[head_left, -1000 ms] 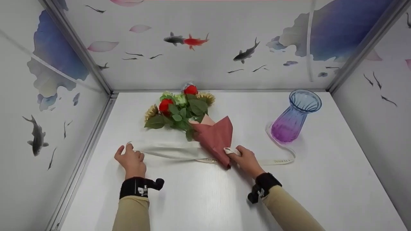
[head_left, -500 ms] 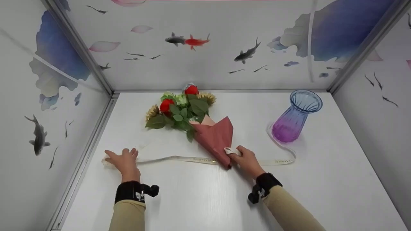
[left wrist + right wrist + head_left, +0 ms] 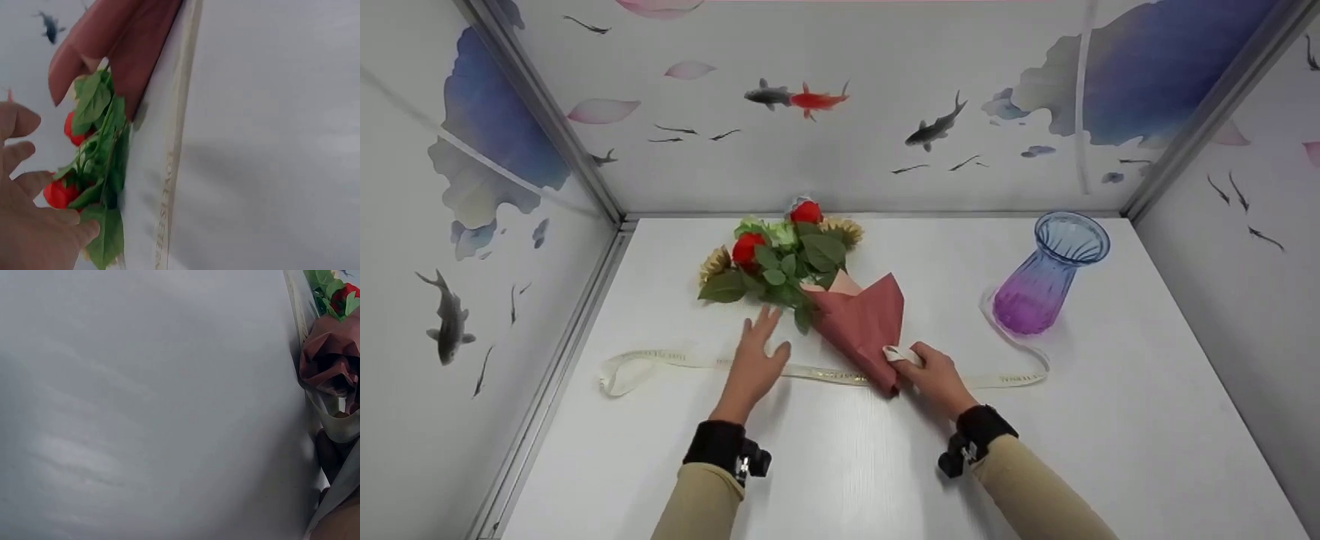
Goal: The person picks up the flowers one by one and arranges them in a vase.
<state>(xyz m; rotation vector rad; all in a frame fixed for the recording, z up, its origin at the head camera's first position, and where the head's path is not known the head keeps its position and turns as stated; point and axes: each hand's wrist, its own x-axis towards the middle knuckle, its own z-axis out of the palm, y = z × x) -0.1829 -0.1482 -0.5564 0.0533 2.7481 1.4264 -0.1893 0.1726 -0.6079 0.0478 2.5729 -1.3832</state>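
Note:
A bouquet of red roses, sunflowers and green leaves lies on the table in dark red wrapping paper. Its wrapped stem end points toward me. Across the table and under the wrapped end runs a cream ribbon with gold letters. At the narrow part of the wrapping my right hand pinches a piece of ribbon; the right wrist view shows a ribbon loop by the fingers. My left hand, fingers spread and holding nothing, is over the ribbon, fingertips near the leaves.
A glass vase, blue above and purple below, stands at the right, with the ribbon's right part curving past its base. The ribbon's left end lies in a loop. Printed panels wall in the white table at the back and sides.
My left hand held the ribbon stretched leftward, then let it down on the table at the left and moved right toward the bouquet. The right hand has stayed in place.

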